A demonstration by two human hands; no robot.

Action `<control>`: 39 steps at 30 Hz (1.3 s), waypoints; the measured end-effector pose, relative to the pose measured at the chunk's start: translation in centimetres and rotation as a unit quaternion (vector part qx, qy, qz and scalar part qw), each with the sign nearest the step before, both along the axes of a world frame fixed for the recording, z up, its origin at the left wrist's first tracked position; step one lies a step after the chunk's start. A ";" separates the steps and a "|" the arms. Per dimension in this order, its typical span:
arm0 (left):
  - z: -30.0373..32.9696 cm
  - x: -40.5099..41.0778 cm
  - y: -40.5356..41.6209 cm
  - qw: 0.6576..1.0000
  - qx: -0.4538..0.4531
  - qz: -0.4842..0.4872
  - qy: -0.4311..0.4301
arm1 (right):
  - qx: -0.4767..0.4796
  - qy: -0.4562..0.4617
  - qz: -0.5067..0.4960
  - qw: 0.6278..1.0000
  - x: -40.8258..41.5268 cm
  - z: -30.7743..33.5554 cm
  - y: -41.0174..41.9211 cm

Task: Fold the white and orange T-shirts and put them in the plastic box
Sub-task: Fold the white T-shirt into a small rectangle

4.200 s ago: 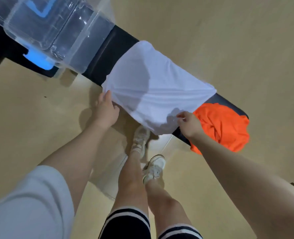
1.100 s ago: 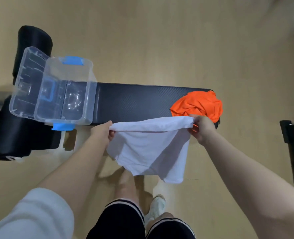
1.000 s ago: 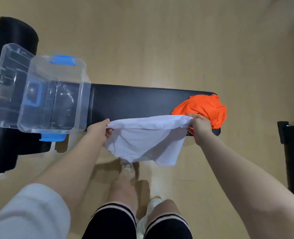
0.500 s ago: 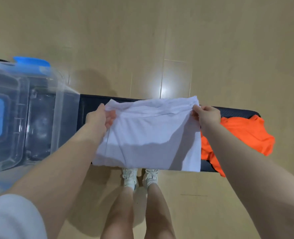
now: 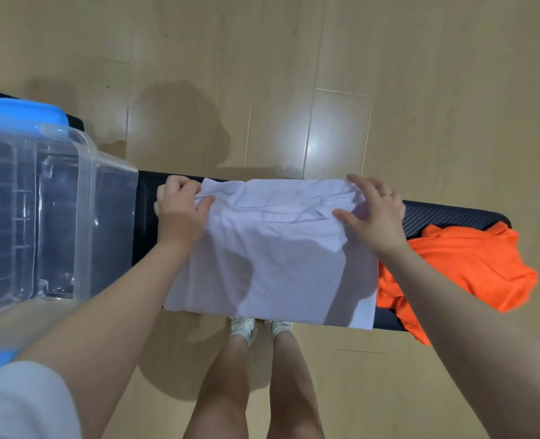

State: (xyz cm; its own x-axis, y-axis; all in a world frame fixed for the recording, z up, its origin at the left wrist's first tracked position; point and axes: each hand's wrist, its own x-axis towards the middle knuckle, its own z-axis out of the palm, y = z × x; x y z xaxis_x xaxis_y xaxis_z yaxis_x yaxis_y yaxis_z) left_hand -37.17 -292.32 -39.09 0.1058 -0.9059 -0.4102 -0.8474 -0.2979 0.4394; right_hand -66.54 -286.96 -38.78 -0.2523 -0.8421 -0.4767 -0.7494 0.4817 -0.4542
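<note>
The white T-shirt (image 5: 272,255) lies folded flat across the black bench (image 5: 446,213), its near edge hanging just over the bench's front. My left hand (image 5: 180,210) pinches the shirt's far left corner between thumb and curled fingers. My right hand (image 5: 373,210) rests on the far right corner with fingers spread and straight. The orange T-shirt (image 5: 465,264) lies crumpled on the bench's right end, partly under the white shirt's right edge. The clear plastic box (image 5: 82,217) with blue latches stands on the bench at the left, open at the top.
A pale wooden floor (image 5: 294,74) surrounds the bench. My legs and white shoes (image 5: 246,326) stand right in front of the bench, under the shirt's near edge.
The white shirt went from hanging off the bench's front edge to lying flat on the bench. My right hand let go of its corner and now rests open on it.
</note>
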 end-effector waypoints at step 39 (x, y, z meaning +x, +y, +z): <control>-0.9 -0.2 5.8 0.947 0.077 -0.230 -0.210 | 0.016 0.186 0.153 0.971 0.8 -1.9 5.1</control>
